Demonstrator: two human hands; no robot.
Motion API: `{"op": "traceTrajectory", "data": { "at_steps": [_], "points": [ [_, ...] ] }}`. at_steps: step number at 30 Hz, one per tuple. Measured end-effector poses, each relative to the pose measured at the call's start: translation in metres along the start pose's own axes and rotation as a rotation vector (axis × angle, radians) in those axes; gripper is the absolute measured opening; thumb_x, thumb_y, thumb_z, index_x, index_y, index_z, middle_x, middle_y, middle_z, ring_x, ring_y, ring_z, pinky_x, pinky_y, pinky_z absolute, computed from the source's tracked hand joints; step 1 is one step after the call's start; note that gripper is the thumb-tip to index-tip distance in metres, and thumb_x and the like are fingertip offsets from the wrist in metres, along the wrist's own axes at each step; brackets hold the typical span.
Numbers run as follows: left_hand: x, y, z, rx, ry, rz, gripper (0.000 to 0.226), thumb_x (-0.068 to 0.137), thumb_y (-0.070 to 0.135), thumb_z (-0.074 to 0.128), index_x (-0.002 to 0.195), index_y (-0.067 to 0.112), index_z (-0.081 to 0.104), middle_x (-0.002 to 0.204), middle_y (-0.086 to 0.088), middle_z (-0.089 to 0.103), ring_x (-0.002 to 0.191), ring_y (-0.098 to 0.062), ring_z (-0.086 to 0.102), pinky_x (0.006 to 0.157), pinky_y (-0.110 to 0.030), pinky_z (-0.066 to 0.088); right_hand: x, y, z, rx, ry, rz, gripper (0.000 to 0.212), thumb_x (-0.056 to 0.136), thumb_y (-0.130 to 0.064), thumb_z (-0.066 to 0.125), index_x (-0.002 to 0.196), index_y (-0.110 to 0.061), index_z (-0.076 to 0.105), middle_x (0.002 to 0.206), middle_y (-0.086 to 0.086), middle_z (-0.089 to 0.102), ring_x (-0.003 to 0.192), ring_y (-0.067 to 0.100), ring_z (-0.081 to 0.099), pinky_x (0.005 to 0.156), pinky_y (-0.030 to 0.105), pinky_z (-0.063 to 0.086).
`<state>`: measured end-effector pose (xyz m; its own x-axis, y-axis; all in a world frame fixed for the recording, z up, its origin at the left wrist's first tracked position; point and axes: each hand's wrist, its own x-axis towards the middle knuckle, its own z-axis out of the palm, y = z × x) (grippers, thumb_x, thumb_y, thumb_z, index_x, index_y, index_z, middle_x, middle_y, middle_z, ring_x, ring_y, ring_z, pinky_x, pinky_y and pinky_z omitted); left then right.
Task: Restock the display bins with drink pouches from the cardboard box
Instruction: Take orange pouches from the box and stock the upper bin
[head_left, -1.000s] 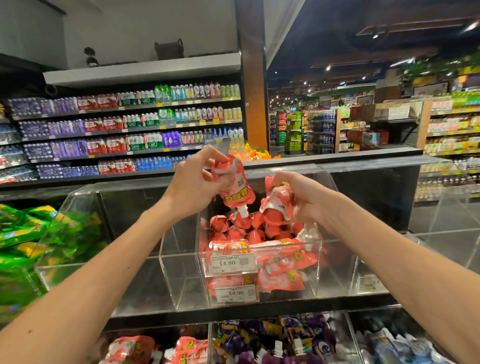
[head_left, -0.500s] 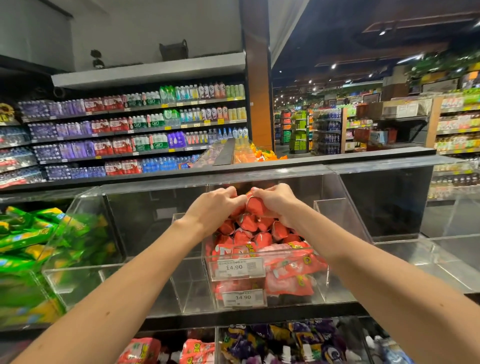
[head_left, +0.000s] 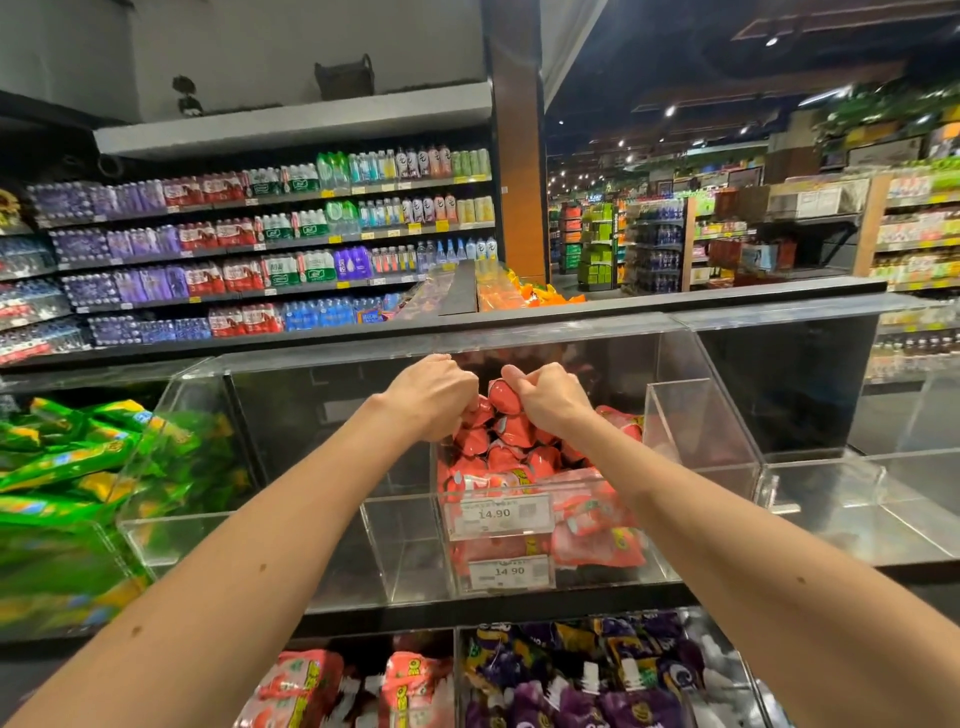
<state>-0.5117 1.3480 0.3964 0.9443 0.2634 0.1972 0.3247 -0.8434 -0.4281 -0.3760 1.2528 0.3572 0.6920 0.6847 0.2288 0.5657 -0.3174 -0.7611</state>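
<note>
A clear bin (head_left: 696, 426) holds a heap of red drink pouches (head_left: 519, 457), with two price tags (head_left: 496, 514) on its front. Above the heap, the left hand (head_left: 431, 395) and right hand (head_left: 550, 397) have their fingers curled round the topmost pouches. The bin to the left holds green packs (head_left: 67, 467). Lower bins hold pink pouches (head_left: 311, 686) and purple pouches (head_left: 571, 696). Behind, store shelves (head_left: 270, 244) carry bottled drinks.

Both arms outstretched, left hand (head_left: 431, 397) and right hand (head_left: 553, 400) close together, both curled round pouches (head_left: 503, 397)
</note>
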Motion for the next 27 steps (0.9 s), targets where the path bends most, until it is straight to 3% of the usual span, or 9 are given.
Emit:
{"op": "traceTrajectory", "data": {
  "at_steps": [3, 5, 7, 9, 13, 17, 22, 27],
  "points": [
    [-0.006, -0.009, 0.01, -0.174, 0.078, 0.014, 0.023, 0.093, 0.018, 0.053, 0.082, 0.016, 0.073, 0.09, 0.0, 0.07, 0.091, -0.024, 0.058, 0.106, -0.034, 0.037, -0.003, 0.0, 0.0, -0.009, -0.007, 0.022, 0.062, 0.097, -0.061, 0.042, 0.065, -0.011, 0.058, 0.076, 0.01, 0.063, 0.081, 0.032, 0.062, 0.082, 0.039, 0.051],
    [-0.014, -0.007, 0.009, -0.359, 0.152, -0.014, 0.021, 0.093, 0.02, 0.057, 0.087, 0.013, 0.076, 0.099, -0.004, 0.071, 0.096, -0.024, 0.061, 0.105, -0.032, 0.038, -0.009, 0.0, -0.003, -0.026, -0.003, 0.018, 0.055, 0.098, -0.058, 0.044, 0.068, -0.013, 0.057, 0.083, 0.011, 0.063, 0.086, 0.031, 0.059, 0.079, 0.036, 0.047],
    [-0.027, -0.002, 0.0, -0.56, 0.292, -0.075, 0.015, 0.092, 0.023, 0.064, 0.093, 0.017, 0.078, 0.101, -0.001, 0.072, 0.094, -0.018, 0.064, 0.091, -0.031, 0.047, -0.024, -0.001, -0.008, -0.067, 0.072, -0.053, 0.042, 0.097, -0.05, 0.052, 0.096, -0.011, 0.068, 0.102, 0.013, 0.069, 0.1, 0.031, 0.062, 0.088, 0.037, 0.049],
    [-0.044, 0.01, -0.01, -0.755, 0.436, -0.151, 0.012, 0.09, 0.028, 0.069, 0.087, 0.019, 0.076, 0.087, 0.001, 0.072, 0.081, -0.015, 0.066, 0.079, -0.033, 0.052, -0.053, -0.004, -0.019, -0.055, 0.149, -0.146, 0.036, 0.094, -0.04, 0.06, 0.114, -0.011, 0.067, 0.11, 0.008, 0.07, 0.103, 0.024, 0.064, 0.087, 0.032, 0.049],
    [-0.088, 0.075, -0.031, -1.002, 0.615, -0.263, 0.023, 0.089, 0.033, 0.071, 0.074, 0.021, 0.059, 0.064, 0.002, 0.06, 0.059, -0.007, 0.051, 0.06, -0.025, 0.042, -0.145, 0.014, -0.056, 0.093, 0.139, -0.342, 0.016, 0.09, -0.033, 0.068, 0.083, -0.019, 0.069, 0.072, -0.008, 0.065, 0.065, 0.005, 0.056, 0.064, 0.027, 0.046],
    [-0.119, 0.191, -0.044, -1.108, 0.548, -0.139, 0.018, 0.087, 0.033, 0.07, 0.079, 0.022, 0.058, 0.067, 0.003, 0.06, 0.058, -0.008, 0.053, 0.057, -0.022, 0.043, -0.236, 0.093, -0.096, 0.158, 0.223, -0.438, 0.016, 0.089, -0.028, 0.067, 0.079, -0.017, 0.064, 0.063, -0.014, 0.056, 0.056, 0.003, 0.05, 0.055, 0.019, 0.039],
    [-0.097, 0.379, -0.049, -1.239, 0.391, 0.05, 0.012, 0.084, 0.028, 0.07, 0.08, 0.02, 0.062, 0.068, 0.005, 0.062, 0.058, -0.008, 0.055, 0.06, -0.017, 0.043, -0.343, 0.24, -0.166, 0.135, 0.391, -0.261, 0.025, 0.088, -0.03, 0.062, 0.07, -0.013, 0.059, 0.063, -0.005, 0.054, 0.059, 0.007, 0.046, 0.063, 0.018, 0.037],
    [-0.044, 0.574, -0.046, -1.167, 0.197, 0.406, 0.006, 0.082, 0.017, 0.069, 0.08, 0.013, 0.066, 0.072, 0.006, 0.061, 0.066, -0.01, 0.056, 0.064, -0.034, 0.048, -0.452, 0.403, -0.243, 0.005, 0.451, 0.213, 0.019, 0.086, -0.03, 0.062, 0.07, -0.025, 0.054, 0.061, -0.012, 0.047, 0.057, 0.003, 0.044, 0.058, 0.025, 0.03]
  ]
}}
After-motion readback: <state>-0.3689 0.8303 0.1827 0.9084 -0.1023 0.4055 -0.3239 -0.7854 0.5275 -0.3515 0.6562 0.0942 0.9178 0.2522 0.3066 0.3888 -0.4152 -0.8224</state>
